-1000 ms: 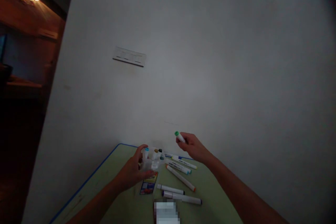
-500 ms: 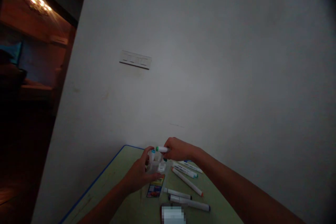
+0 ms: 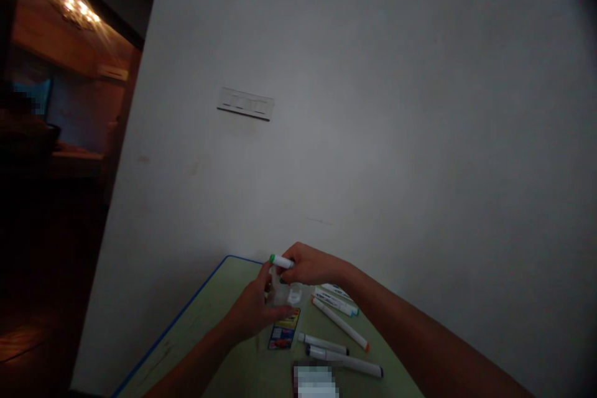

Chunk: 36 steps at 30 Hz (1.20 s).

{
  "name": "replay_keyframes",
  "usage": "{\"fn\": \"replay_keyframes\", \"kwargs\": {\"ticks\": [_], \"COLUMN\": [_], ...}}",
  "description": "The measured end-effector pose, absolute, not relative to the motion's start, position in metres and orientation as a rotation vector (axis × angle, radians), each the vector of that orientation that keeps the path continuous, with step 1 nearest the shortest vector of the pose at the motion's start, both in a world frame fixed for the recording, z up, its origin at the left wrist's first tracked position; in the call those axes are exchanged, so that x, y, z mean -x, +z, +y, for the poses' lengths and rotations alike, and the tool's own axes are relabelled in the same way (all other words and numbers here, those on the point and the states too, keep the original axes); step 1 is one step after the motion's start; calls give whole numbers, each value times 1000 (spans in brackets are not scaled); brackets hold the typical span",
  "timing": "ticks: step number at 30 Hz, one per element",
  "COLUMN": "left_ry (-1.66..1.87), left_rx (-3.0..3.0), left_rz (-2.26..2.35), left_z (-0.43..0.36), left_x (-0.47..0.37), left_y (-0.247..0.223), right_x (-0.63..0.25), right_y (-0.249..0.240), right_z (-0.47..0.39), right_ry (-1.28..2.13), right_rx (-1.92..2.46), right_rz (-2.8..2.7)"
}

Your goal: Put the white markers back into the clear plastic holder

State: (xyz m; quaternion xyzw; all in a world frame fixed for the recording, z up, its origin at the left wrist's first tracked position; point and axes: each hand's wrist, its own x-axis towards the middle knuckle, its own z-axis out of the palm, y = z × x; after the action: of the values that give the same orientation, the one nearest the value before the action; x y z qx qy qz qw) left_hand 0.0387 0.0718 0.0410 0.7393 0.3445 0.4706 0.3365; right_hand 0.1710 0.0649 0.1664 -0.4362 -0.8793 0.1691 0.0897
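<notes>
My right hand point(image 3: 310, 264) is closed round a white marker with a green end point(image 3: 282, 262), above a clear plastic container point(image 3: 280, 292). My left hand point(image 3: 252, 311) is curved round the left side of that container, its thumb across the front. A printed label in yellow and blue point(image 3: 284, 331) shows below the thumb. To the right lie several white markers, among them one with orange ends point(image 3: 341, 323) and a thick one with dark ends point(image 3: 345, 362).
The green table point(image 3: 196, 323) has a blue edge and stands against a grey wall point(image 3: 396, 137) with a switch plate point(image 3: 245, 104). A blurred-out object point(image 3: 316, 381) lies at the near edge. A doorway shows a lit room at the left.
My right hand has moved left with the green-ended marker, which is now over the container and near my left fingertips. The whole view has shifted slightly.
</notes>
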Motion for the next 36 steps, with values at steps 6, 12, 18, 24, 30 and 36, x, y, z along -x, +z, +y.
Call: {"fn": "replay_keyframes", "kwargs": {"ticks": [6,12,18,24,30,36], "left_ry": [1217,1218,1237,1246,1229,1225], "left_rx": [-1912,-1895,-1902,-1928,-1927,-1912], "left_rz": [829,838,881,879,907,873], "left_z": [71,68,70,73,70,68], "left_x": [-40,-40,-40,-40,-40,-40], "left_y": [42,45,41,38,42,44], "right_x": [-173,-172,-166,-168,-169,-174], "right_y": [167,165,155,148,147,146], "right_z": [66,64,66,65,65,68], "right_ry": [637,517,46,-89,-164,-47], "right_rx": [1266,1309,1234,1269,1322,1285], "right_rz": [-2584,-2628,-2595,-2545,-2509,-2506]}}
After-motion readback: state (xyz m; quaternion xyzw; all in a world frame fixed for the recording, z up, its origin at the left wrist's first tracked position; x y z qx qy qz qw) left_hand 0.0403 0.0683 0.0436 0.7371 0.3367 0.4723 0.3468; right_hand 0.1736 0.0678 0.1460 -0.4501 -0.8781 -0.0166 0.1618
